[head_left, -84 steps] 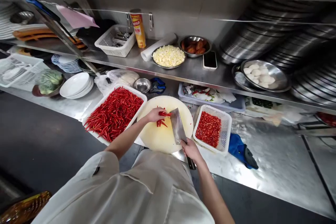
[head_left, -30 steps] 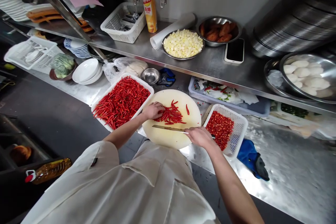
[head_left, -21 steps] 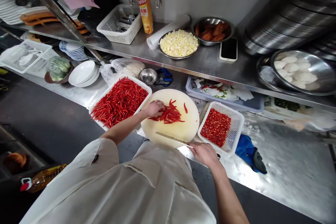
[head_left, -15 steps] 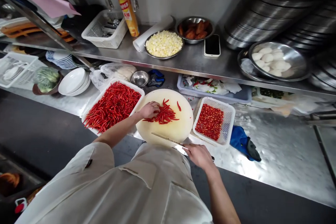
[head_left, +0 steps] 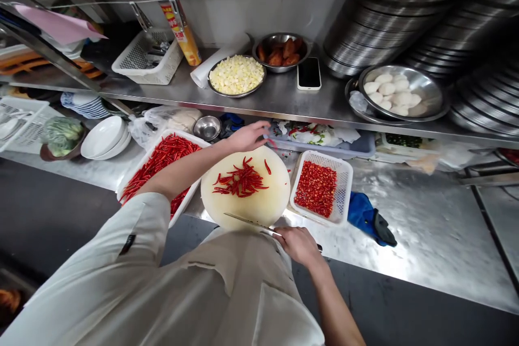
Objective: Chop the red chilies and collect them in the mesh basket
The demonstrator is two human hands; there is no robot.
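Observation:
My left hand (head_left: 250,136) is over the far edge of the round cutting board (head_left: 219,211), fingers stretched out and partly blurred. A faint red blur shows just below its fingertips. On the board lies a loose pile of whole red chilies (head_left: 243,181), with one chili apart from it. My right hand (head_left: 298,243) is closed round the handle of a knife (head_left: 249,222), whose blade lies across the board's near edge. Left of the board, a white basket (head_left: 193,194) of whole chilies sits partly under my left forearm. To the right, another white basket (head_left: 344,186) holds chopped chilies.
A steel shelf (head_left: 259,104) runs behind, bearing a plate of chopped pale-yellow pieces (head_left: 236,74), a phone (head_left: 308,73), bowls and stacked pans. Beneath it are a small steel bowl (head_left: 207,128) and a blue-grey tray (head_left: 367,145). A blue glove (head_left: 367,216) lies right of the chopped chilies.
My left hand has left the chili pile and moved away from me, past the board's far edge, its fingers spreading. The view has shifted slightly; my right hand still holds the knife.

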